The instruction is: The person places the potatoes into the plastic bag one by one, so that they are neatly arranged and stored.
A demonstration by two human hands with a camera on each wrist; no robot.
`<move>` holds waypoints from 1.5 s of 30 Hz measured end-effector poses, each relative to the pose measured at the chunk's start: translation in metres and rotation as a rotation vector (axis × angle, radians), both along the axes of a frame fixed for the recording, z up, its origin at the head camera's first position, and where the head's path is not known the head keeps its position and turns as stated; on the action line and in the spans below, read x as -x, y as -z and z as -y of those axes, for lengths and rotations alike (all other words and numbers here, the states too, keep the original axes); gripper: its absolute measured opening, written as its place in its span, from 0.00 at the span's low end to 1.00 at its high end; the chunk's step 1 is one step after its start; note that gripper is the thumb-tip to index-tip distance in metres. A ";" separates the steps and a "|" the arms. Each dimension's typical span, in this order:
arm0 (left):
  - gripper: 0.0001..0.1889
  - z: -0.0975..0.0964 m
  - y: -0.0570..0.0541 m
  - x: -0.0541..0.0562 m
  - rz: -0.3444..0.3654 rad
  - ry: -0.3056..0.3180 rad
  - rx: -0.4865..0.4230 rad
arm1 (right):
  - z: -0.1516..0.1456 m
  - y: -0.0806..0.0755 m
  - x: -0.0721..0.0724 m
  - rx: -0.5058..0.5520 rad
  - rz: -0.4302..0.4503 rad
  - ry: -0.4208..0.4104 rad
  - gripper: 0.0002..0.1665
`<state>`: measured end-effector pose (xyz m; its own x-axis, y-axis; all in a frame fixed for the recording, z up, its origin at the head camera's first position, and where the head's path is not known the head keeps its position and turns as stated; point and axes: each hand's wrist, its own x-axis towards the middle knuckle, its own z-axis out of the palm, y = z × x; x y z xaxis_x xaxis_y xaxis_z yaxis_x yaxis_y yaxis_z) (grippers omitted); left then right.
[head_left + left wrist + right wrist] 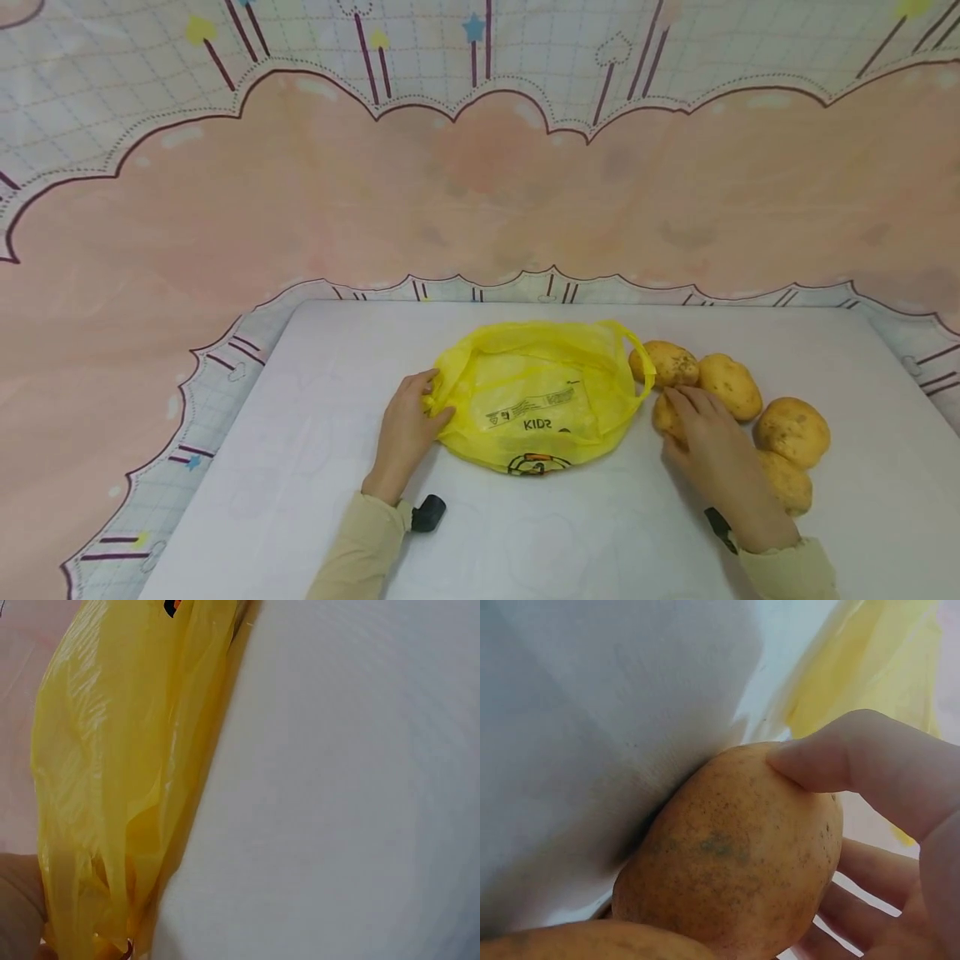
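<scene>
Legibly "KIDS" (537,424) on yellow bag (536,392) | left hand (407,429) pinching it | right hand (716,458) gripping potato (731,855)

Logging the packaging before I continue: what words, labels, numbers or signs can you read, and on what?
"KIDS", last letter seemingly reversed: on the yellow bag.
Small print and marks above it, also on the bag: too small to read.
Potatoes: no text visible.

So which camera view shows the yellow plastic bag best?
The head view: it frames the whole yellow bag, open mouth and printing included. Left wrist shows one side close up, cropped; right wrist, only a blurred part at top right.
</scene>
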<state>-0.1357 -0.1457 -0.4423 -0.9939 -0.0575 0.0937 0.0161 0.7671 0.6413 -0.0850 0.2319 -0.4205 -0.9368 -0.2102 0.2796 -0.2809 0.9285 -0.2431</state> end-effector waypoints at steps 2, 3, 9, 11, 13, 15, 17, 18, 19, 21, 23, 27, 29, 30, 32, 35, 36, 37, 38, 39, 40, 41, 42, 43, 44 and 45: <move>0.32 -0.001 0.000 0.000 0.000 -0.001 -0.001 | -0.001 0.001 0.000 0.010 -0.004 0.002 0.35; 0.32 -0.001 0.000 0.001 0.000 0.000 -0.001 | -0.002 0.001 0.000 0.012 -0.005 0.004 0.35; 0.32 -0.003 0.000 0.002 -0.006 0.004 -0.014 | -0.004 -0.001 0.000 0.019 0.006 0.022 0.35; 0.32 -0.003 0.001 0.001 -0.006 -0.001 -0.014 | -0.005 -0.002 -0.001 0.021 0.009 0.022 0.35; 0.31 -0.002 0.001 0.001 -0.007 -0.006 -0.017 | -0.005 -0.003 -0.001 0.022 0.007 0.024 0.35; 0.31 -0.002 0.001 0.000 -0.007 -0.009 -0.020 | -0.006 -0.005 -0.002 0.029 0.006 0.027 0.34; 0.31 -0.002 0.001 0.000 -0.013 -0.005 -0.022 | -0.006 -0.007 -0.002 0.038 0.000 0.033 0.34; 0.31 -0.002 0.001 0.000 -0.015 -0.004 -0.022 | -0.006 -0.008 -0.002 0.044 -0.007 0.035 0.34; 0.31 -0.002 0.000 0.001 -0.016 -0.002 -0.021 | -0.007 -0.009 -0.002 0.051 -0.012 0.035 0.34; 0.31 -0.002 0.000 0.001 -0.021 0.000 -0.020 | -0.007 -0.011 -0.002 0.061 -0.024 0.030 0.34; 0.31 -0.002 -0.001 0.002 -0.024 0.000 -0.018 | -0.007 -0.012 -0.002 0.071 -0.048 0.022 0.34; 0.31 -0.002 0.000 0.001 -0.006 -0.004 -0.016 | -0.006 -0.014 -0.003 0.089 -0.070 0.017 0.36; 0.31 -0.002 -0.001 0.000 0.002 -0.007 -0.013 | -0.005 -0.015 -0.005 0.099 -0.069 0.018 0.37; 0.31 -0.002 -0.001 -0.001 0.004 -0.008 -0.012 | -0.004 -0.016 -0.005 0.102 -0.069 0.018 0.37; 0.31 -0.001 -0.001 -0.002 0.001 -0.009 -0.009 | -0.003 -0.017 -0.006 0.111 -0.075 0.015 0.37; 0.31 0.000 -0.003 -0.003 -0.011 -0.004 -0.008 | -0.002 -0.020 -0.006 0.119 -0.091 0.012 0.38; 0.31 0.000 -0.003 -0.002 -0.014 -0.001 -0.008 | -0.002 -0.021 -0.006 0.120 -0.096 0.012 0.38; 0.31 0.000 -0.003 -0.002 -0.016 0.001 -0.006 | -0.002 -0.023 -0.006 0.123 -0.102 0.012 0.38; 0.31 -0.001 -0.003 -0.002 -0.019 0.003 -0.006 | -0.001 -0.024 -0.006 0.124 -0.107 0.011 0.37; 0.31 -0.001 -0.003 -0.002 -0.020 0.004 -0.005 | -0.001 -0.025 -0.007 0.125 -0.111 0.011 0.38; 0.31 -0.001 -0.003 -0.002 -0.020 0.004 -0.004 | -0.001 -0.027 -0.007 0.128 -0.117 0.009 0.37; 0.30 -0.001 -0.003 -0.001 -0.021 0.003 -0.004 | 0.000 -0.028 -0.007 0.130 -0.123 0.009 0.37; 0.30 -0.001 -0.003 -0.002 -0.020 0.002 -0.002 | 0.000 -0.030 -0.007 0.135 -0.125 0.009 0.37; 0.30 -0.001 -0.003 -0.001 -0.022 0.003 -0.001 | 0.000 -0.032 -0.007 0.138 -0.129 0.009 0.37; 0.30 -0.002 -0.002 -0.001 -0.024 0.004 -0.001 | 0.001 -0.034 -0.007 0.141 -0.135 0.008 0.37; 0.30 -0.002 -0.002 -0.001 -0.023 0.005 -0.002 | 0.001 -0.037 -0.008 0.141 -0.140 0.008 0.38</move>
<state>-0.1342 -0.1441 -0.4400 -0.9917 -0.0530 0.1168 0.0347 0.7658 0.6421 -0.0774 0.2309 -0.3840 -0.8882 -0.1524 0.4335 -0.3140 0.8901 -0.3304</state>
